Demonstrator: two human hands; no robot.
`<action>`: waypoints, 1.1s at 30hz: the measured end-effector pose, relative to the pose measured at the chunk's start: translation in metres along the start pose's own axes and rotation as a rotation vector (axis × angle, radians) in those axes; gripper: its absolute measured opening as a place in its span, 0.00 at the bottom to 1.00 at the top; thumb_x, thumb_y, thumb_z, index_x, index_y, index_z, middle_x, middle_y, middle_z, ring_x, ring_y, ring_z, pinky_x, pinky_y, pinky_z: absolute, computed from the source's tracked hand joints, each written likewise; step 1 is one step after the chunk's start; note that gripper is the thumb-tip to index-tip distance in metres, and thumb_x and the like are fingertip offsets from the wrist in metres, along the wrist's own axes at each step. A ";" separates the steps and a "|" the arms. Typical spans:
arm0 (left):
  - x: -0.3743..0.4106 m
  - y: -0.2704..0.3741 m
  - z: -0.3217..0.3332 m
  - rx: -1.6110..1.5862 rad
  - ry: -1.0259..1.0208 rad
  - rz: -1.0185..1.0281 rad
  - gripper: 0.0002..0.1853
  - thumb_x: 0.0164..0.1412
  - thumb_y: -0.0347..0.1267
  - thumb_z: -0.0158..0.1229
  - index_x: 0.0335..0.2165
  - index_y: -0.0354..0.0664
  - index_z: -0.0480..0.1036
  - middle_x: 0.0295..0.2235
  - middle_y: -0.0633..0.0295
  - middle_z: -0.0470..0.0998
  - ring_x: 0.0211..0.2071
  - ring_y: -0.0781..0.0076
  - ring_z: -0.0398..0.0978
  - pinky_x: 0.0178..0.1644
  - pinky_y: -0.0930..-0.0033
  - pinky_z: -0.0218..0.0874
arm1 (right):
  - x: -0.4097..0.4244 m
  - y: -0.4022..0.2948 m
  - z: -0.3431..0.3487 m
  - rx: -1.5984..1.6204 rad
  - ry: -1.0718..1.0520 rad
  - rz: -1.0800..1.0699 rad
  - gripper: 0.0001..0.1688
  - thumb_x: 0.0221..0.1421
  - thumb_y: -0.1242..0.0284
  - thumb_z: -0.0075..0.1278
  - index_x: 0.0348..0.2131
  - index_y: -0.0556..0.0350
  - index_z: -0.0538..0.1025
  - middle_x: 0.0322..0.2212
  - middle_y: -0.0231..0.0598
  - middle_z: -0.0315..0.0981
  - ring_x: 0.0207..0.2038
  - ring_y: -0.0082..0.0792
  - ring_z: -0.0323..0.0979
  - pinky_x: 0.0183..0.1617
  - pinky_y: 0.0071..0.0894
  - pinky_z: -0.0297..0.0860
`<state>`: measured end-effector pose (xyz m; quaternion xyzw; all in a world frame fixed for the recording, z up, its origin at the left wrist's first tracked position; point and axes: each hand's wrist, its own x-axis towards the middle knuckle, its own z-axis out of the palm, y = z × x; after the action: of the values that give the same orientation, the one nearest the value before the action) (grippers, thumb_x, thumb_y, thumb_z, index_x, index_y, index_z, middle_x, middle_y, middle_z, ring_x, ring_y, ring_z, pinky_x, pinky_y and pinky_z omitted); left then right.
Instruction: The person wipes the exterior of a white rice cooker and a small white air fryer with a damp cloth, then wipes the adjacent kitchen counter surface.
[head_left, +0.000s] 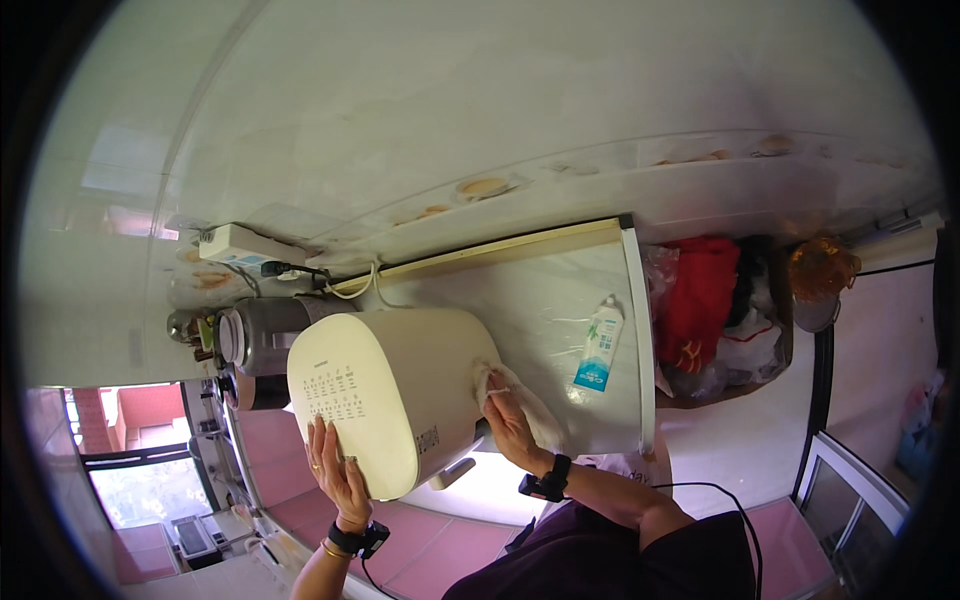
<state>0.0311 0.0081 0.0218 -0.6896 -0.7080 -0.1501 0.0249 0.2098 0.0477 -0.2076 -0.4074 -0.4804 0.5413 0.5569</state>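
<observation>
A cream-coloured countertop appliance with a handle, which looks like an air fryer (442, 360), stands on the counter before me. Its left-facing panel bears printed icons and writing. My left hand (339, 469) lies against the lower edge of that panel, fingers spread and holding nothing. On the opposite side of the appliance, my right hand (511, 424) presses a white cloth (536, 409) to the casing. The cloth is bunched under the fingers and trails to the right. Part of the handle (454, 474) shows low on the appliance's near side.
A white and blue tube (598, 345) lies on the counter (525, 292), right of the appliance. Left of it stands a grey appliance (266, 334). A white power strip (244, 246) with a black plug is at the tiled wall. Beyond the counter's right edge, a box (784, 352) holds red cloth and plastic bags.
</observation>
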 end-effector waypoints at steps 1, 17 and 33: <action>0.002 0.000 0.002 -0.006 -0.004 0.005 0.27 0.63 0.41 0.40 0.55 0.36 0.63 0.58 0.47 0.60 0.62 0.48 0.52 0.64 0.50 0.36 | 0.014 -0.008 -0.003 -0.024 0.001 -0.105 0.24 0.63 0.73 0.37 0.57 0.59 0.62 0.58 0.48 0.56 0.62 0.46 0.51 0.65 0.37 0.48; 0.009 0.000 0.004 -0.018 -0.020 -0.011 0.29 0.63 0.43 0.40 0.54 0.35 0.63 0.58 0.44 0.59 0.62 0.45 0.51 0.64 0.49 0.36 | 0.081 -0.037 0.002 0.326 -0.252 -0.244 0.27 0.65 0.65 0.37 0.60 0.55 0.58 0.60 0.46 0.54 0.66 0.42 0.43 0.65 0.37 0.47; 0.004 0.003 -0.002 0.011 0.004 -0.037 0.27 0.58 0.38 0.45 0.53 0.35 0.65 0.57 0.46 0.62 0.61 0.46 0.53 0.64 0.51 0.35 | 0.156 0.032 0.004 0.033 -0.468 0.246 0.28 0.66 0.60 0.34 0.56 0.60 0.63 0.59 0.46 0.56 0.63 0.40 0.51 0.65 0.32 0.46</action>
<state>0.0335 0.0119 0.0255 -0.6760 -0.7214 -0.1479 0.0276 0.1916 0.2053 -0.2234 -0.3172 -0.5341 0.6922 0.3672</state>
